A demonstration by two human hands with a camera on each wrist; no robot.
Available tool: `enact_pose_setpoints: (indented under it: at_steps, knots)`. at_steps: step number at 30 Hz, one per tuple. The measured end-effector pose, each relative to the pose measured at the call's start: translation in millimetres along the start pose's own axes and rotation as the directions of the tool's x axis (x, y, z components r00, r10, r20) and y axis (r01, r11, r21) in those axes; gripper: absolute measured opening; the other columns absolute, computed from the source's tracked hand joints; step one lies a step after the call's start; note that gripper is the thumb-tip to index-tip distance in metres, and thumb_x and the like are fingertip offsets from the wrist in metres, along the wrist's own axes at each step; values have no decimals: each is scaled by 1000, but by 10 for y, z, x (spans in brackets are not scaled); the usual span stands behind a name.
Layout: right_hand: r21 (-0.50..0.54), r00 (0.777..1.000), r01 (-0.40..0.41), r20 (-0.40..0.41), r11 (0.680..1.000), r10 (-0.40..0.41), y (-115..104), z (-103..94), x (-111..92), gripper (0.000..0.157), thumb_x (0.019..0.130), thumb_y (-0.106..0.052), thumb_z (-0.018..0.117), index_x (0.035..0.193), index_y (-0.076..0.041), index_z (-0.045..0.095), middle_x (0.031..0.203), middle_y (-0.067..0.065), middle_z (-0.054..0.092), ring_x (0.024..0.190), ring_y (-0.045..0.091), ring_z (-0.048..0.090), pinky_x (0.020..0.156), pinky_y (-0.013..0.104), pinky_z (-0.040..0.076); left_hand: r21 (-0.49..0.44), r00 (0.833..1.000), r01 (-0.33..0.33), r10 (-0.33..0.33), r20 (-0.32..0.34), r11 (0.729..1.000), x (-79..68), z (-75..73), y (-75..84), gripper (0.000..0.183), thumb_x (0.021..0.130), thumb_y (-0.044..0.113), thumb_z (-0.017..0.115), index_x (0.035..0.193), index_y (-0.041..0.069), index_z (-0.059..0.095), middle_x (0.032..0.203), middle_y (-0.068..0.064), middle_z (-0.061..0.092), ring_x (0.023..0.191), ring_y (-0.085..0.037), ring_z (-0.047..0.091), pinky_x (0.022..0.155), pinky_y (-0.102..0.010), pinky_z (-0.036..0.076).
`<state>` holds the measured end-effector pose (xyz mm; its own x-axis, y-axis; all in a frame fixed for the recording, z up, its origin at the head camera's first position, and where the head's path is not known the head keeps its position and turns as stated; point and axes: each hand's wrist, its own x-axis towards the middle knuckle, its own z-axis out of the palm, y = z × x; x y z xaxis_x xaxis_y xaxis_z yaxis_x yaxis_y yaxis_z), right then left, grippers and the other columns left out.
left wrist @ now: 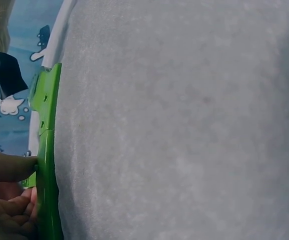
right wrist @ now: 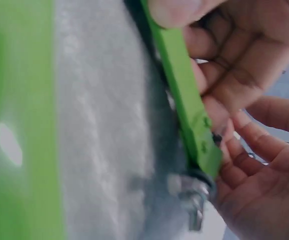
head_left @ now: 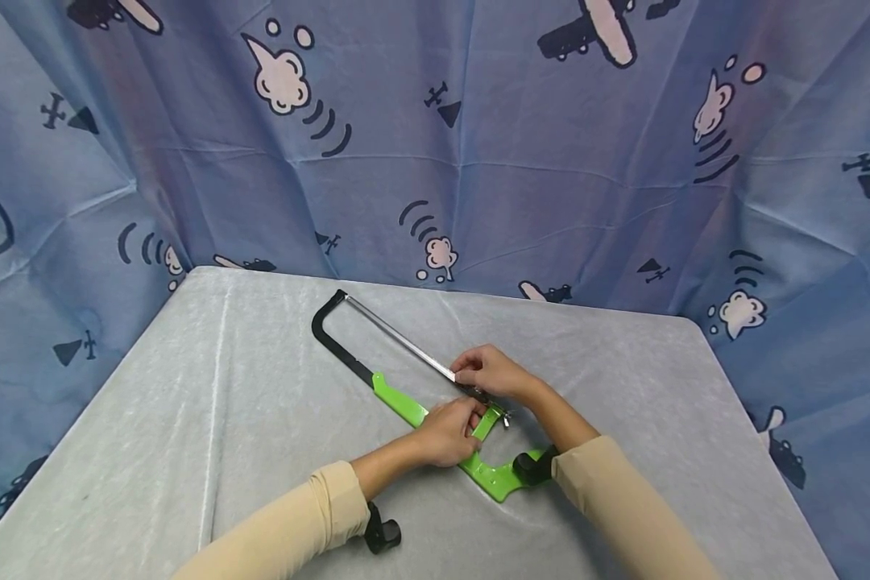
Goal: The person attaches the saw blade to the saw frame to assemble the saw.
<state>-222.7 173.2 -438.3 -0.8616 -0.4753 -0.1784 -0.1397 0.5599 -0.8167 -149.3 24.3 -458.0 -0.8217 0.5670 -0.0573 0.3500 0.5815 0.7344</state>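
Green handle (head_left: 499, 485) of the hacksaw (head_left: 400, 400) is sitting closest, near the right sleeve (head_left: 634, 483). Just past it, the left hand (head_left: 445, 433) is gripping the green frame, fingers curling round it. The right hand (head_left: 489, 372) is reaching a bit farther, thumb and fingertips pinching the near end of the blade (head_left: 399, 337). That's kinda the key bit: the saw's long axis is running diagonally, near right to far left, so the blade is stretching away far-left from the right fingers, the nearer pair to it. Right wrist cam is showing the wing nut (right wrist: 190, 197) way better than the head view, while only the head view is showing the whole saw lying on the counter (head_left: 275, 483). Patterned curtain's (head_left: 377, 105) hanging behind.
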Motion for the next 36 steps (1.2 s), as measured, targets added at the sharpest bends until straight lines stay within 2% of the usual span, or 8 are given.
enact_pose_setpoints:
  at_steps: [5,9,15,20,28,36]
  knots:
    - [-28,1000,-12,-28,1000,11,-5,-110,-120,28,93,-7,59,114,10,64,98,19,69,85,25,64,74,33,50,1,1000,2,-2,-11,1000,0,7,-3,34,79,5,73,111,5,62,85,2,58,75,-4,51,85,-28,40]
    - [-40,998,13,-53,999,-15,43,-215,-276,27,93,-7,60,114,10,63,97,17,69,86,24,64,78,35,49,-12,1000,9,-9,-8,1000,2,16,3,34,79,4,74,111,5,62,85,3,57,75,-4,51,84,-27,40]
    - [-25,998,42,-53,999,-43,101,-318,-523,13,94,-6,60,96,7,64,87,13,65,80,21,60,75,33,48,-32,1000,17,-18,-17,999,-5,18,11,34,78,3,74,110,6,63,84,5,56,74,-4,51,80,-26,40]
    - [-4,998,52,-20,999,-52,166,-341,-668,16,96,-6,59,87,6,63,84,16,65,79,27,61,71,30,48,-26,1000,15,-16,-19,1000,-6,20,12,33,78,3,74,109,6,62,83,5,56,73,-4,50,81,-26,39]
    - [2,997,60,41,998,-60,245,-326,-796,17,99,-9,57,92,4,66,84,14,65,79,28,62,72,31,50,-25,1000,12,-12,-19,1000,-4,28,3,33,79,4,75,109,7,62,83,5,56,74,-4,50,82,-26,39]
    - [-29,999,33,36,999,-32,295,-314,-857,16,100,-10,57,93,2,66,81,13,64,78,26,60,70,27,46,-32,1000,12,-13,-20,999,-6,26,5,33,78,3,75,109,7,62,83,5,56,74,-4,50,83,-27,39]
